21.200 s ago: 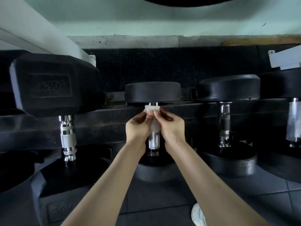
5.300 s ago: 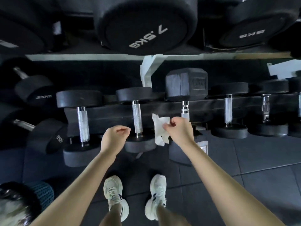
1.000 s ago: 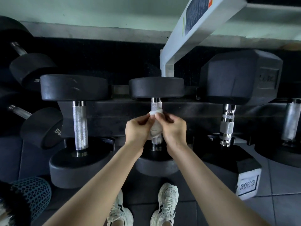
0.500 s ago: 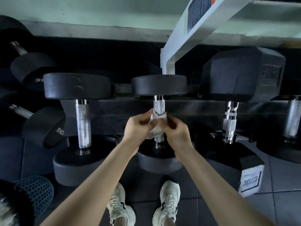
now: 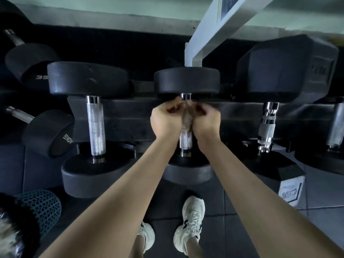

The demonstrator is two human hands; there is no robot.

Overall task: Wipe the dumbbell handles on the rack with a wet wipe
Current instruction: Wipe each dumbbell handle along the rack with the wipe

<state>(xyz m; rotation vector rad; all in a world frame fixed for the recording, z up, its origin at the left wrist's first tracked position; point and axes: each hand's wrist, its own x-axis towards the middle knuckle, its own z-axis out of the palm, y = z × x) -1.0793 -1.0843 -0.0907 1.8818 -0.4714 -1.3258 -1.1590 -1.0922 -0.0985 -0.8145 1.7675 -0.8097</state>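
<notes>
1. Two round-head dumbbells at far left, marked "35" (image 5: 28, 66) and "40KG" (image 5: 50, 133), lying tilted, beside the rack.
2. Teal, hole-patterned object (image 5: 39, 207) at bottom left; identity unclear.
3. Round-head dumbbell (image 5: 87, 78) resting across the dark rack rail (image 5: 130, 118), its knurled steel handle bare.
4. Left hand (image 5: 165, 120), fingers (image 5: 173, 108) curled round the wet wipe from the left; fingertips motion-blurred.
5. Wet wipe (image 5: 187, 118), bunched and wrapped round the upper part of the middle handle, between both hands.
6. Middle dumbbell (image 5: 186, 80), round-headed, on the same rail; lower stretch of the middle handle (image 5: 185, 142) uncovered below the wipe.
7. Right hand (image 5: 206, 121), fingers (image 5: 202, 108) curled round the wipe from the right, just beside the left hand.
8. White sneakers (image 5: 193, 220) on dark floor tiles, below the arms.
9. White rack upright (image 5: 204, 28), slanting up to the right behind the middle dumbbell.
10. Hex dumbbell (image 5: 286, 66), contoured chrome handle, near head labelled "30KG".
11. Further steel handle (image 5: 337, 125) at the right edge, partly cut off.
</notes>
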